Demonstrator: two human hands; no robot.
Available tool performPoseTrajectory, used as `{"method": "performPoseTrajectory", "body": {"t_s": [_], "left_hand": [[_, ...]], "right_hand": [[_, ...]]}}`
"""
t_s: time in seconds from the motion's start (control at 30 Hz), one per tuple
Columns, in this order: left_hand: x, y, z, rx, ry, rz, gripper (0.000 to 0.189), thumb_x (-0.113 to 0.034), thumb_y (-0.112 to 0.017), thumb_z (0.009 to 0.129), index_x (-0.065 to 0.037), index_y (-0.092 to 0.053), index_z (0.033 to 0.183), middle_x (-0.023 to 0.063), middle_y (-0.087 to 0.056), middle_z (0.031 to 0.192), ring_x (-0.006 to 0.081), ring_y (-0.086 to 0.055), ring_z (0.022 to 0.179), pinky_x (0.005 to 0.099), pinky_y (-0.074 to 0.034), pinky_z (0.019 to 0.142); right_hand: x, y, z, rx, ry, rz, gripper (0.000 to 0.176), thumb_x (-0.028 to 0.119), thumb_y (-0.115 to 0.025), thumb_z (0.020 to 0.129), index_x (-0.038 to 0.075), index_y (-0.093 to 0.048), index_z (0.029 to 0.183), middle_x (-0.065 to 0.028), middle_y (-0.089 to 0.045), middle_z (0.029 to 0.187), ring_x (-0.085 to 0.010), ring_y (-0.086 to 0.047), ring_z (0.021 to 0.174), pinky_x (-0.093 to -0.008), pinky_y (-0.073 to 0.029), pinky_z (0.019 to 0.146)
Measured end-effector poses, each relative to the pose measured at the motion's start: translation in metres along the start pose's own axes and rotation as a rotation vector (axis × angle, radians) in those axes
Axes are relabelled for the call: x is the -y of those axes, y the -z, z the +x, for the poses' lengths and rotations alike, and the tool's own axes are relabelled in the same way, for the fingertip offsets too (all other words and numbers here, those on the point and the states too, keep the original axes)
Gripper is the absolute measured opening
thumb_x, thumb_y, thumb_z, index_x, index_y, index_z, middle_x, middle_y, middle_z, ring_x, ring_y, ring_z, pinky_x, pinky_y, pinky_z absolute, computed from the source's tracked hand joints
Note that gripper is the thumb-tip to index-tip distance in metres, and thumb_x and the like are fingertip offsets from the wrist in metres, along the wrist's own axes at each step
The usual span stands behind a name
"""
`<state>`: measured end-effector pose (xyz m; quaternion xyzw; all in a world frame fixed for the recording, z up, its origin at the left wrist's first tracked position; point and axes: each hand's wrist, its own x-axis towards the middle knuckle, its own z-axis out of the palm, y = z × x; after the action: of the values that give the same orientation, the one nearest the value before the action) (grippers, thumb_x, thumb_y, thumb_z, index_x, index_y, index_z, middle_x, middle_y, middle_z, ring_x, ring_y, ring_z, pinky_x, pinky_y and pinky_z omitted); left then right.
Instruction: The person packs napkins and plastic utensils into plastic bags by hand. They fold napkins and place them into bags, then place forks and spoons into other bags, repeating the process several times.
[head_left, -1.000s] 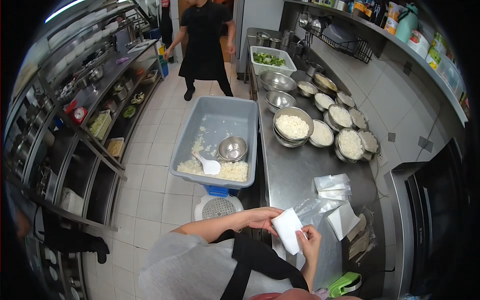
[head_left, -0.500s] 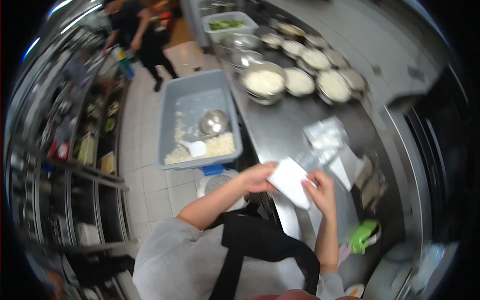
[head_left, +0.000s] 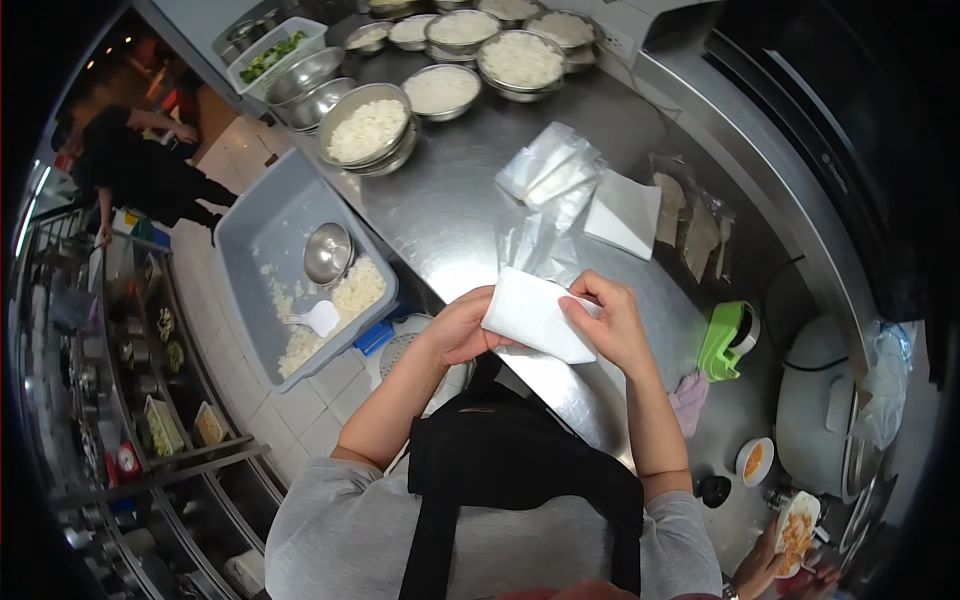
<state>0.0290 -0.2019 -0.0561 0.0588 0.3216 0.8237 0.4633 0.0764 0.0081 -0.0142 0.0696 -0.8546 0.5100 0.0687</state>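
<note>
A white folded paper napkin (head_left: pixel 537 316) is held between both hands above the counter's near edge. My left hand (head_left: pixel 466 328) is closed on its left end, palm turned up, with some fingers hidden beneath. On the right end, my right hand (head_left: pixel 610 322) pinches the napkin, thumb on top. Just beyond lie a clear plastic bag (head_left: pixel 545 245), more bunched plastic bags (head_left: pixel 552 170) and a flat stack of white napkins (head_left: pixel 624 214).
Metal bowls of rice (head_left: pixel 368 132) crowd the counter's far end. A grey tub (head_left: pixel 235 260) at left holds rice, a metal bowl (head_left: pixel 328 254) and a white paddle (head_left: pixel 320 318). A green tape dispenser (head_left: pixel 724 345) lies right. Another person's hand (head_left: pixel 758 570) holds a food dish (head_left: pixel 797 535).
My view has turned, so the tub and bowls appear further left. The napkin stays in both hands, now held more level. Another person's hand with a food dish has appeared at lower right.
</note>
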Motion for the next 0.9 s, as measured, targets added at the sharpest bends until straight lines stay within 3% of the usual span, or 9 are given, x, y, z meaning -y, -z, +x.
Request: {"method": "performPoseTrajectory", "body": {"t_s": [0.1, 0.17, 0.23, 0.37, 0.4, 0.53, 0.7, 0.8, 0.9], "left_hand": [[-0.005, -0.007, 0.004, 0.16, 0.06, -0.22, 0.047, -0.029, -0.041, 0.093, 0.006, -0.041, 0.124, 0.0191, -0.052, 0.118, 0.0271, -0.054, 0.108, 0.0405, -0.046, 0.088], [0.001, -0.016, 0.006, 0.051, 0.062, -0.176, 0.046, -0.029, -0.048, 0.091, 0.006, -0.045, 0.12, 0.0169, -0.057, 0.111, 0.0245, -0.056, 0.104, 0.0379, -0.047, 0.087], [0.012, -0.009, 0.012, -0.172, -0.023, 0.673, 0.038, -0.021, -0.055, 0.088, 0.006, -0.05, 0.115, 0.0152, -0.058, 0.108, 0.0235, -0.06, 0.095, 0.041, -0.048, 0.086], [0.018, -0.02, 0.02, -0.2, 0.029, 0.445, 0.035, -0.018, -0.059, 0.085, 0.009, -0.052, 0.107, 0.0157, -0.06, 0.099, 0.0225, -0.062, 0.087, 0.037, -0.055, 0.074], [0.021, -0.021, 0.022, -0.226, -0.005, 0.42, 0.035, -0.017, -0.059, 0.086, 0.009, -0.052, 0.107, 0.0164, -0.06, 0.098, 0.0228, -0.062, 0.086, 0.0347, -0.057, 0.069], [0.023, -0.02, 0.03, -0.185, 0.004, 0.444, 0.034, -0.016, -0.057, 0.087, 0.008, -0.05, 0.11, 0.0149, -0.059, 0.101, 0.0216, -0.062, 0.088, 0.0345, -0.057, 0.071], [0.03, -0.033, 0.045, -0.194, 0.01, 0.39, 0.04, -0.018, -0.057, 0.087, 0.007, -0.045, 0.116, 0.015, -0.057, 0.106, 0.0228, -0.061, 0.092, 0.0351, -0.057, 0.072], [0.041, -0.039, 0.056, -0.157, -0.006, 0.454, 0.04, -0.019, -0.057, 0.087, 0.007, -0.045, 0.116, 0.0143, -0.058, 0.105, 0.0223, -0.062, 0.091, 0.0358, -0.056, 0.072], [0.043, -0.044, 0.067, -0.089, -0.036, 0.532, 0.037, -0.02, -0.058, 0.086, 0.006, -0.05, 0.111, 0.0128, -0.06, 0.101, 0.0202, -0.062, 0.088, 0.0348, -0.056, 0.072]], "right_hand": [[0.003, 0.008, -0.003, -0.002, -0.026, -0.043, 0.013, 0.008, -0.062, 0.074, -0.002, -0.054, 0.073, -0.0083, -0.057, 0.062, -0.0117, -0.054, 0.06, -0.0264, -0.043, 0.056], [-0.001, 0.011, -0.008, 0.007, -0.041, -0.051, 0.014, 0.009, -0.063, 0.073, -0.002, -0.054, 0.073, -0.0082, -0.057, 0.062, -0.0117, -0.054, 0.06, -0.0267, -0.043, 0.057], [-0.018, 0.008, -0.006, 0.009, -0.002, -0.026, 0.017, 0.012, -0.065, 0.073, -0.002, -0.055, 0.074, -0.0084, -0.056, 0.062, -0.0112, -0.052, 0.059, -0.0273, -0.042, 0.056], [-0.035, 0.043, -0.027, 0.241, -0.245, 0.194, 0.015, 0.013, -0.067, 0.073, 0.001, -0.059, 0.077, -0.0016, -0.061, 0.068, -0.0116, -0.055, 0.065, -0.0276, -0.041, 0.058], [-0.047, 0.048, -0.036, 0.258, -0.309, 0.356, 0.017, 0.013, -0.069, 0.072, 0.001, -0.062, 0.083, 0.0011, -0.062, 0.081, -0.0101, -0.056, 0.077, -0.0245, -0.043, 0.068], [-0.051, 0.034, -0.07, 0.152, -0.232, 0.762, 0.039, 0.013, -0.073, 0.07, 0.003, -0.061, 0.106, -0.0021, -0.058, 0.104, -0.0121, -0.053, 0.096, -0.0248, -0.041, 0.082], [-0.067, 0.017, -0.096, -0.133, -0.096, 0.731, 0.031, 0.009, -0.07, 0.073, 0.001, -0.06, 0.101, -0.0034, -0.056, 0.106, -0.0145, -0.052, 0.1, -0.0273, -0.041, 0.085], [-0.081, 0.025, -0.117, -0.161, -0.186, 0.468, 0.019, 0.006, -0.063, 0.08, 0.002, -0.06, 0.099, -0.007, -0.049, 0.115, -0.0142, -0.05, 0.104, -0.0277, -0.044, 0.084], [-0.066, 0.034, -0.132, -0.389, -0.37, 0.73, 0.024, 0.01, -0.062, 0.082, 0.003, -0.057, 0.104, -0.0091, -0.051, 0.113, -0.0149, -0.052, 0.1, -0.0274, -0.044, 0.081]]}}
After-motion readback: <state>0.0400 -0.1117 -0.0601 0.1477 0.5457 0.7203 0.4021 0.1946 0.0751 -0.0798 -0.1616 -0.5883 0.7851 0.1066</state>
